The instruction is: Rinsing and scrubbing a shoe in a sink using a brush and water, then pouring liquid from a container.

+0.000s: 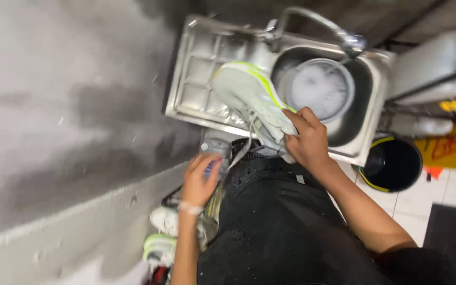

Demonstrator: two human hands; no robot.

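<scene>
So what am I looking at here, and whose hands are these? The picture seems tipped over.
There is no machine here: a person wears a camera on the head, looking down at their own two bare hands, so the view is tilted. The right hand grips a white sneaker with lime-green stripes above a steel sink. A round basin of foamy water sits in the sink under the tap. The left hand holds a small bottle. More shoes lie below by the wall, and a black bucket stands beside the sink.

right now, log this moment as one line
left hand: holds spray bottle | right hand: grips white-and-lime sneaker above steel sink | basin: round bowl of foamy water | floor: more shoes
</scene>
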